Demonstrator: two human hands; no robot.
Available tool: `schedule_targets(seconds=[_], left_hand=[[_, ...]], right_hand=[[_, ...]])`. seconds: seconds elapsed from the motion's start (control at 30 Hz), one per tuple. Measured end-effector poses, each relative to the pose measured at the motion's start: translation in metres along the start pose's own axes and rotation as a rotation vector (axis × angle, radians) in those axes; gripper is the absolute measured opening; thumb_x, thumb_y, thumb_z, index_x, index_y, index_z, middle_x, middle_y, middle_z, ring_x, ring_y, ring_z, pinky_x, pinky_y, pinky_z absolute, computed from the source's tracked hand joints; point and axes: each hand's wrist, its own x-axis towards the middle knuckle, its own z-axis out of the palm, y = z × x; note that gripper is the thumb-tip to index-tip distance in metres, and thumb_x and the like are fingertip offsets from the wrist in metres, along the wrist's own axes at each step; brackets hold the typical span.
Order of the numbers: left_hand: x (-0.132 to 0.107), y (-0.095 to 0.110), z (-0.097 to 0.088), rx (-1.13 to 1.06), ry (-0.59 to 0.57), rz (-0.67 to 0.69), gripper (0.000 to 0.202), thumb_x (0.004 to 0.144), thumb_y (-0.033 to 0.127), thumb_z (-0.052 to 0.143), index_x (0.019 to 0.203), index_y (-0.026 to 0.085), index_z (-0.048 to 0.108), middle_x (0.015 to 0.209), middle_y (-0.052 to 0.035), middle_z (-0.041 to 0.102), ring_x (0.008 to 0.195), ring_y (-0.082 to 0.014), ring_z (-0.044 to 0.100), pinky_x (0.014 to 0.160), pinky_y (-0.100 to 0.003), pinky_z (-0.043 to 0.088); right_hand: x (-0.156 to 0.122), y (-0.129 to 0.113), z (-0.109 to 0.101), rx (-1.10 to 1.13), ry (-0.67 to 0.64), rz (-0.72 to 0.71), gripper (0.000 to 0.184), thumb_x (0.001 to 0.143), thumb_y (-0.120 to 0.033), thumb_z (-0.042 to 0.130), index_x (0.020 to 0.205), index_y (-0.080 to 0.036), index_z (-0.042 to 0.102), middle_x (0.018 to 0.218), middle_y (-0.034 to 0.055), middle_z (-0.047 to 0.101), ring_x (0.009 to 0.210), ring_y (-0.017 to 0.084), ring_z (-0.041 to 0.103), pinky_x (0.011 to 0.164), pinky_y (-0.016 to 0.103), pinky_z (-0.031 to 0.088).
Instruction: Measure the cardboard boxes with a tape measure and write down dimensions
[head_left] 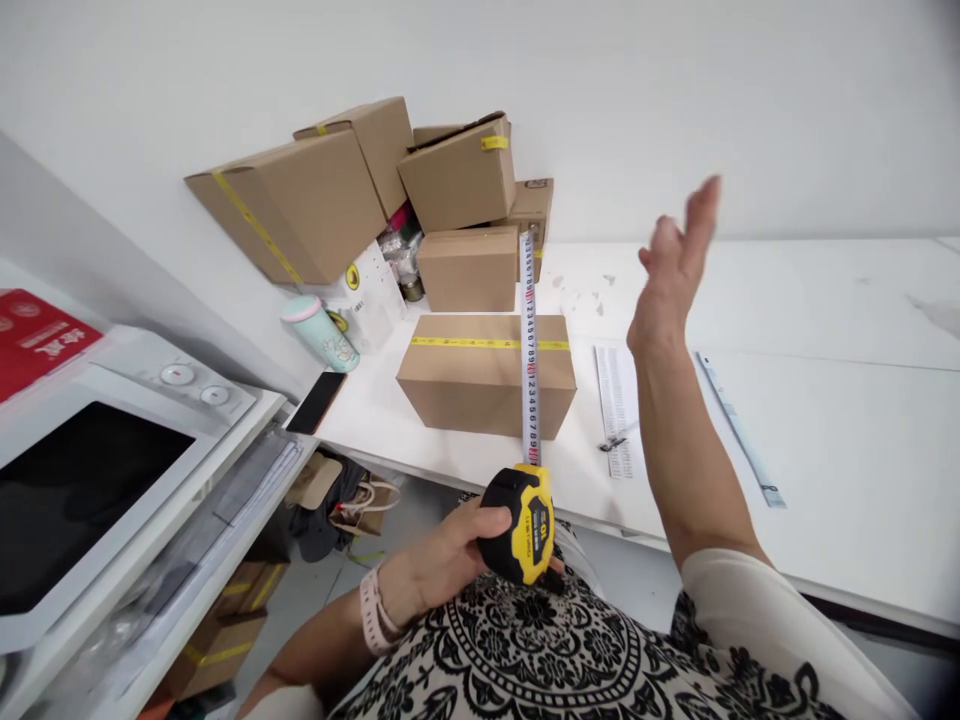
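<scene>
My left hand (457, 545) grips a yellow and black tape measure (517, 525) in front of the table's near edge. Its white blade (530, 380) is pulled out and runs away from me, passing over a cardboard box (480, 385) with yellow tape across its top. The blade's far end reaches up by the smaller boxes behind. Raised above the table on the right, my right hand (671, 275) is empty with its fingers stretched out, somewhat smeared by motion. It is apart from the blade and the box.
Several cardboard boxes (300, 200) are stacked against the wall. A mint tumbler (319, 330) and a black phone (316, 402) lie at the table's left end, near a white microwave (90, 480). Printed paper (616, 405) and a pale blue strip (739, 430) lie to the right.
</scene>
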Motion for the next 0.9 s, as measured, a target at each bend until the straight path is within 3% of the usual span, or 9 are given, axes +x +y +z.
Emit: schedule_targets(seconds=[0.07, 0.17, 0.23, 0.43, 0.6, 0.7, 0.9], left_hand=[[0.000, 0.003, 0.009, 0.050, -0.003, 0.000, 0.060, 0.074, 0.050, 0.083, 0.116, 0.010, 0.068, 0.105, -0.0173, 0.073, 0.092, -0.0307, 0.074, 0.088, -0.043, 0.055], [0.000, 0.005, 0.020, 0.097, -0.006, -0.028, 0.061, 0.070, 0.048, 0.087, 0.116, 0.013, 0.066, 0.100, -0.0139, 0.072, 0.086, -0.0267, 0.073, 0.083, -0.039, 0.055], [0.002, 0.005, 0.026, 0.115, -0.022, -0.045, 0.059, 0.071, 0.048, 0.086, 0.114, 0.014, 0.065, 0.097, -0.0129, 0.071, 0.083, -0.0253, 0.072, 0.082, -0.039, 0.054], [0.006, 0.005, 0.035, 0.137, -0.048, -0.096, 0.056, 0.073, 0.055, 0.083, 0.108, 0.015, 0.063, 0.090, -0.0099, 0.068, 0.080, -0.0234, 0.070, 0.080, -0.038, 0.055], [0.005, 0.008, 0.044, 0.181, 0.031, -0.123, 0.060, 0.071, 0.062, 0.081, 0.105, 0.014, 0.066, 0.096, -0.0119, 0.069, 0.086, -0.0239, 0.067, 0.084, -0.041, 0.055], [0.008, 0.010, 0.045, 0.191, 0.082, -0.141, 0.067, 0.069, 0.067, 0.080, 0.105, 0.012, 0.067, 0.096, -0.0140, 0.069, 0.084, -0.0246, 0.067, 0.082, -0.042, 0.056], [0.019, 0.016, 0.041, 0.221, 0.123, -0.117, 0.060, 0.075, 0.067, 0.074, 0.098, 0.012, 0.067, 0.083, -0.0114, 0.068, 0.072, -0.0216, 0.066, 0.066, -0.035, 0.055]], right_hand=[[0.006, -0.002, 0.012, 0.080, 0.005, 0.069, 0.070, 0.098, -0.069, 0.038, 0.159, -0.035, 0.033, 0.167, 0.0049, 0.032, 0.153, 0.030, 0.033, 0.119, 0.053, 0.036], [0.004, 0.002, 0.035, 0.150, -0.154, 0.148, 0.068, 0.093, -0.074, 0.045, 0.142, -0.029, 0.057, 0.149, 0.0066, 0.057, 0.142, 0.031, 0.049, 0.116, 0.056, 0.040], [0.001, 0.008, 0.047, 0.197, -0.210, 0.183, 0.068, 0.091, -0.076, 0.048, 0.134, -0.026, 0.064, 0.139, 0.0077, 0.065, 0.134, 0.031, 0.056, 0.113, 0.056, 0.045], [0.004, 0.034, 0.059, 0.200, -0.125, 0.231, 0.070, 0.082, -0.073, 0.063, 0.136, -0.029, 0.061, 0.142, 0.0091, 0.063, 0.125, 0.027, 0.061, 0.107, 0.049, 0.050], [0.002, 0.043, 0.063, 0.221, -0.139, 0.347, 0.052, 0.090, -0.065, 0.055, 0.105, -0.019, 0.074, 0.109, 0.0091, 0.074, 0.109, 0.023, 0.067, 0.105, 0.047, 0.049], [-0.012, 0.040, 0.064, 0.227, -0.157, 0.400, 0.047, 0.092, -0.061, 0.053, 0.093, -0.019, 0.074, 0.101, 0.0077, 0.074, 0.102, 0.021, 0.067, 0.100, 0.043, 0.051], [-0.036, 0.042, 0.064, 0.389, -0.158, 0.507, 0.042, 0.083, -0.058, 0.066, 0.100, -0.020, 0.073, 0.099, 0.0044, 0.075, 0.089, 0.018, 0.068, 0.091, 0.037, 0.055]])
